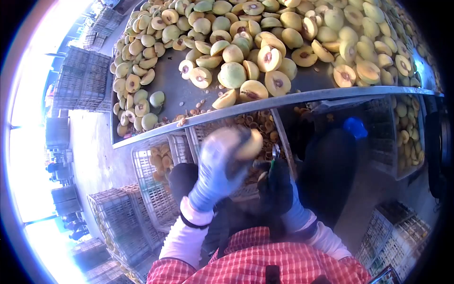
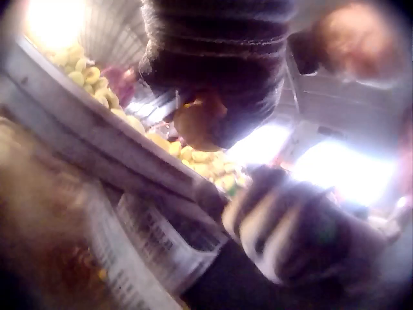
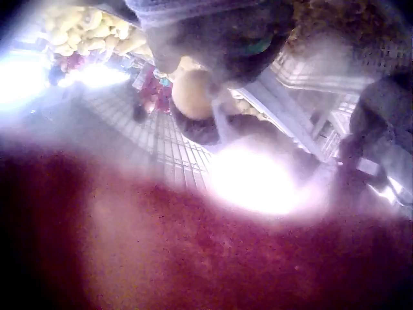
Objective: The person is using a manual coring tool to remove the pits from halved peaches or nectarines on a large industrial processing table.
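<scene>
The fruit [image 1: 242,143] is in your left hand [image 1: 218,165], held up just below the front edge of the metal table [image 1: 175,90] and blurred in the head view. Your gloved fingers curl round it. The L wrist view shows yellow-orange flesh between dark knit fingertips, but whether it's whole or cut you can't tell. Your right hand [image 1: 276,187], in a dark glove, sits just beside it, also below the table edge, w/ fingers wrapped round a small tool [image 1: 275,154]. The tool has a metal tip up and a green handle, and the tip is near the fruit, though contact isn't clear. On the table, a big pile of halves [image 1: 265,42] lies cut side mostly up, some w/ pits in place. Loose pits [image 1: 196,111] lie along the table's front edge. Under the table a white crate [image 1: 158,180] holds orange pieces, and another bin [image 1: 259,124] next to it holds brownish bits. Off the table's left end, stacked crates [image 1: 78,78] stand on the pavement. Your white sleeves and red-checked top [image 1: 265,260] are at the bottom, on the near side of the table.
</scene>
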Demonstrator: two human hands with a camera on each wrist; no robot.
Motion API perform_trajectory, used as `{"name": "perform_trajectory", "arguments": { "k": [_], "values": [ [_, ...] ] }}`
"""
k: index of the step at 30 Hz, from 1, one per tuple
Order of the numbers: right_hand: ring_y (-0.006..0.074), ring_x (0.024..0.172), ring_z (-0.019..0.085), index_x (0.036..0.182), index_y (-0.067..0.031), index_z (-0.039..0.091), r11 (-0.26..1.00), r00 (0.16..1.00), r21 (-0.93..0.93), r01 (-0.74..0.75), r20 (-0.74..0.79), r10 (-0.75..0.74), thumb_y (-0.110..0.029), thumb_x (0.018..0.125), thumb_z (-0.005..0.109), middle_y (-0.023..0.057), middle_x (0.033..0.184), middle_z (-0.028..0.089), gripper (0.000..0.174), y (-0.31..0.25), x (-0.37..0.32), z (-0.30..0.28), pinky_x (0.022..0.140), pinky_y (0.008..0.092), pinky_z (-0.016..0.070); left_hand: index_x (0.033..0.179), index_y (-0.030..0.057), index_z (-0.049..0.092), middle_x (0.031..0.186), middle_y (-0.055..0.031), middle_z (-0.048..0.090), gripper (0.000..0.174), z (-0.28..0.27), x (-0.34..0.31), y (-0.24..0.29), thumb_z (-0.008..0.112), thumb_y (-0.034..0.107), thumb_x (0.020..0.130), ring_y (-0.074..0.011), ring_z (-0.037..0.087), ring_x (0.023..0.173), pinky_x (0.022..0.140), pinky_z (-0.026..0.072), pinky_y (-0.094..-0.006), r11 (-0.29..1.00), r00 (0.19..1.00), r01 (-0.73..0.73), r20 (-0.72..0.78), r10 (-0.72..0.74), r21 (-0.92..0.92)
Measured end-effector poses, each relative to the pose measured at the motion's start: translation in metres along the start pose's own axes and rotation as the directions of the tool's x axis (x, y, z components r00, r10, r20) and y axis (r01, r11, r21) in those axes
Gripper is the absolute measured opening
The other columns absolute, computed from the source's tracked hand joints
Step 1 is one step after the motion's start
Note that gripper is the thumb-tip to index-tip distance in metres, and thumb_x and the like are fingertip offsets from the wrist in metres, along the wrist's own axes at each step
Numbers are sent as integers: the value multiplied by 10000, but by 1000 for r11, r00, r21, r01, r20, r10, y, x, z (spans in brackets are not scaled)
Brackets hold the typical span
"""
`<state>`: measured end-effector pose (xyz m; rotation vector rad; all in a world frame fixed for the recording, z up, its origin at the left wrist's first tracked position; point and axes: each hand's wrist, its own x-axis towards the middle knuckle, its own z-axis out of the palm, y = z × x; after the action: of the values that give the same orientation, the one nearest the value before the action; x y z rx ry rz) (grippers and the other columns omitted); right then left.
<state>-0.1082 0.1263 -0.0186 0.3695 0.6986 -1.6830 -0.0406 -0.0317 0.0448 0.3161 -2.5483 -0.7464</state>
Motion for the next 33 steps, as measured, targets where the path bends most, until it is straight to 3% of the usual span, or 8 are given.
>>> {"name": "perform_trajectory", "arguments": {
  "k": [2, 3, 5, 10, 18, 19, 23, 33],
  "values": [
    [126, 634, 591, 1211, 15, 499, 942, 990, 335, 20, -137, 28, -437, 955, 514, 35, 789, 617, 520, -9, -4, 25, 569, 262, 513, 1157, 43, 586, 1137, -135, 593, 596, 13, -26, 13, 695, 4, 572, -356, 543, 1073, 943, 424, -444, 997, 978, -70, 194, 75, -33],
    [118, 852, 605, 1237, 7, 507, 938, 995, 344, -28, 97, -6, -346, 926, 604, 43, 985, 616, 481, 9, 8, -15, 727, 247, 522, 1158, 33, 582, 1140, -134, 585, 607, 21, -35, 15, 687, 1, 561, -374, 525, 1089, 939, 429, -450, 997, 991, -61, 113, 67, -55],
    [117, 929, 589, 1231, -2, 525, 999, 998, -34, -28, 47, 30, -290, 906, 639, 49, 1053, 605, 449, -4, -6, -12, 809, 239, 497, 1283, 1, 463, 1278, -155, 499, 664, 19, -43, 13, 671, 74, 657, -329, 493, 1170, 998, 397, -425, 924, 988, 136, 119, -99, -357],
    [116, 976, 565, 1255, 13, 524, 860, 936, -384, 337, 236, -261, -134, 864, 684, 66, 1128, 599, 448, -8, -15, 3, 884, 252, 449, 1352, -17, 409, 1247, -142, 531, 625, 36, -62, 16, 502, 450, 946, -218, 523, 1148, 1001, 393, -331, 197, 711, 520, 294, -638, -831],
    [186, 740, 613, 1053, -8, 544, 422, 885, -812, 403, 229, -406, -151, 910, 606, 132, 827, 606, 212, 20, -26, -3, 663, 324, 474, 1198, -19, 527, 1080, -109, 599, 382, 38, -66, 36, 521, 283, 966, -163, 565, 987, 867, 458, -291, 400, 662, 526, 67, -747, -751],
    [295, 704, 622, 1053, -3, 537, 281, 767, -776, 565, 369, -525, -168, 926, 567, 184, 786, 585, 210, 29, -23, -4, 633, 358, 471, 1215, -8, 514, 1087, -102, 590, 351, 42, -66, 39, 521, 239, 966, -150, 561, 986, 871, 456, -276, 464, 698, 501, 24, -715, -730],
    [391, 766, 607, 1059, -5, 536, 193, 746, -819, 540, 360, -560, -189, 933, 537, 220, 838, 602, 223, 28, -26, -3, 631, 408, 467, 1253, 0, 474, 1119, -111, 569, 343, 53, -65, 47, 500, 188, 968, -165, 555, 1016, 898, 449, -278, 519, 726, 450, -40, -686, -726],
    [220, 668, 556, 992, 18, 549, 462, 809, -682, 567, 356, -468, -180, 934, 542, 123, 775, 587, 206, 35, -24, -16, 620, 342, 440, 1249, -10, 473, 1137, -113, 558, 403, 58, -74, 38, 472, 282, 971, -172, 548, 1020, 901, 432, -284, 619, 794, 448, -31, -607, -645]
  ]
}}
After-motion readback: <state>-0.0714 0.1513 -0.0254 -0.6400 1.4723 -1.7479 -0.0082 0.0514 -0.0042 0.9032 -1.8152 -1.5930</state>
